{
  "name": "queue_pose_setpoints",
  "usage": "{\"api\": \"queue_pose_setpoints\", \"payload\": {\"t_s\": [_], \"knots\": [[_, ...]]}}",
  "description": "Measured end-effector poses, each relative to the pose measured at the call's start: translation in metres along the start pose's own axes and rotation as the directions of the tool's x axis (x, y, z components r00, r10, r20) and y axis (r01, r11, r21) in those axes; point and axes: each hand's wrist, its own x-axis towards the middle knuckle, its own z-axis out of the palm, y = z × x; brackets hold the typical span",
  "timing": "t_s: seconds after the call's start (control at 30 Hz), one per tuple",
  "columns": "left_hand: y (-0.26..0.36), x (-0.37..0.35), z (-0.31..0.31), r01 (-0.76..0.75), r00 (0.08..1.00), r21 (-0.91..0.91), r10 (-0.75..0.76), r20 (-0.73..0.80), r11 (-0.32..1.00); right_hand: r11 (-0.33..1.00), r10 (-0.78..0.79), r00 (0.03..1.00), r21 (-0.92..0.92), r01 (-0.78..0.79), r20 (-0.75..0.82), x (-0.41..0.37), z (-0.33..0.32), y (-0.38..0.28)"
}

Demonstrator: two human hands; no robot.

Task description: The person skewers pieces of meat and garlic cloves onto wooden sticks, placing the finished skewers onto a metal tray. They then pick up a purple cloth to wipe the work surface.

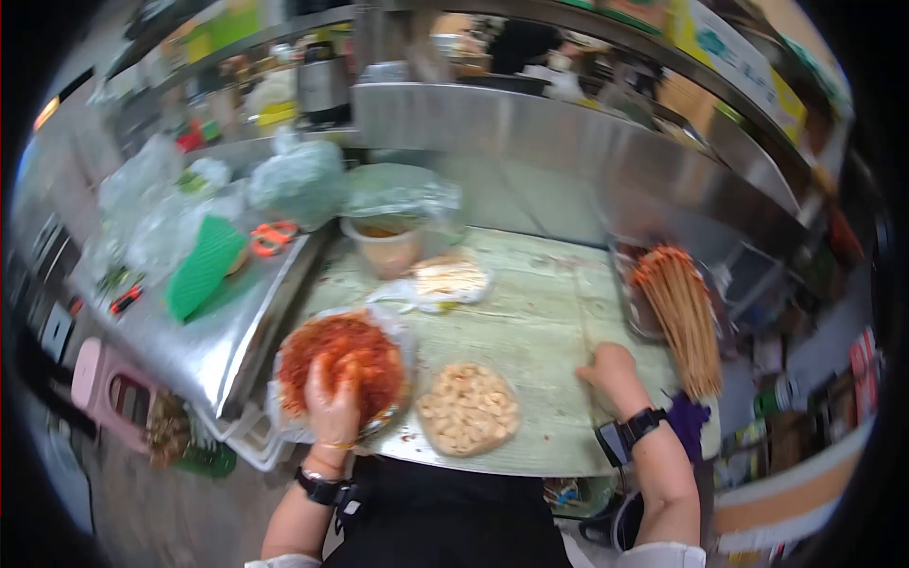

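My left hand (334, 402) reaches into a wide bowl (409, 364) lined with clear plastic. Its fingers are closed into the red, sauce-coated meat (308, 350) that fills the bowl, and the fingertips are buried. Out to the right, my right hand (614, 371) is curled over the board, closed around what looks like a thin bamboo skewer (579, 312) pointing away from me. Between the hands sits a clear tub (469, 445) of pale, chunky pieces. A bundle of loaded skewers (686, 327), red at the far ends, lies right of my right hand, partly over a clear tray (639, 308).
Behind the bowl, pale strips (450, 277) lie on plastic beside a bag-covered tub (383, 248). A steel counter (237, 336) at left holds a green mesh sheet (205, 270), orange-handled scissors (273, 237) and plastic bags (298, 180). A steel wall (511, 142) bounds the back.
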Motion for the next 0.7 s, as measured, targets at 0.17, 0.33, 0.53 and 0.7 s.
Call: {"api": "queue_pose_setpoints", "payload": {"t_s": [0.17, 0.33, 0.53, 0.7], "knots": [[-0.015, -0.001, -0.007, -0.063, 0.998, 0.106, 0.063, 0.007, 0.992, 0.997, -0.051, 0.981, -0.067, 0.039, -0.186, 0.048, 0.050, 0.038], [-0.041, 0.002, -0.005, -0.118, 0.993, -0.074, 0.120, 0.018, 0.990, 0.999, -0.001, 0.990, 0.045, 0.007, -0.144, 0.039, 0.033, 0.047], [-0.039, 0.002, -0.005, -0.164, 0.986, -0.040, 0.165, 0.022, 0.986, 0.934, 0.146, 0.989, 0.324, -0.150, 0.038, 0.006, -0.004, 0.025], [-0.041, 0.002, -0.003, -0.215, 0.977, -0.102, 0.215, -0.016, 0.971, 0.990, -0.133, 0.991, 0.047, 0.133, -0.008, -0.015, -0.034, -0.014]]}}
